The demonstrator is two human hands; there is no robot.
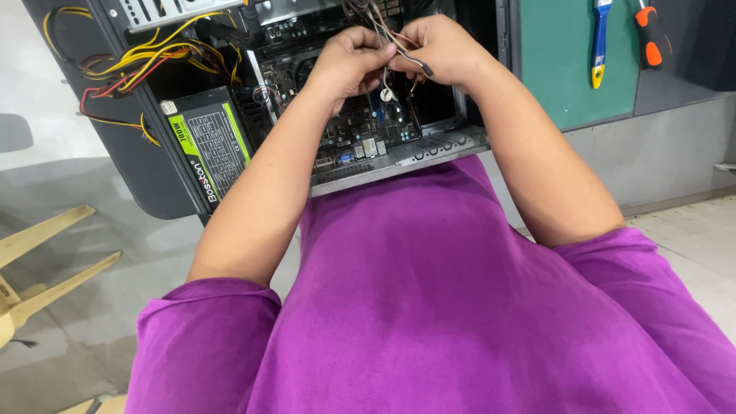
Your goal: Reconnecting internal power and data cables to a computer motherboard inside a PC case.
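Observation:
An open computer case (153, 184) lies in front of me with its motherboard (360, 130) exposed. My left hand (349, 61) and my right hand (441, 47) are both closed on a bundle of thin wires (392, 42) held above the motherboard. A small white connector (386, 94) dangles from the wires between my hands. My purple shirt (429, 307) fills the lower part of the view.
A power supply with a green-edged label (207, 146) sits in the case at left, with yellow, red and black cables (146, 65) looping above it. A blue-handled tool (600, 42) and an orange-handled screwdriver (649, 34) lie on a green mat at upper right. Pale wooden legs (46, 261) stand at far left.

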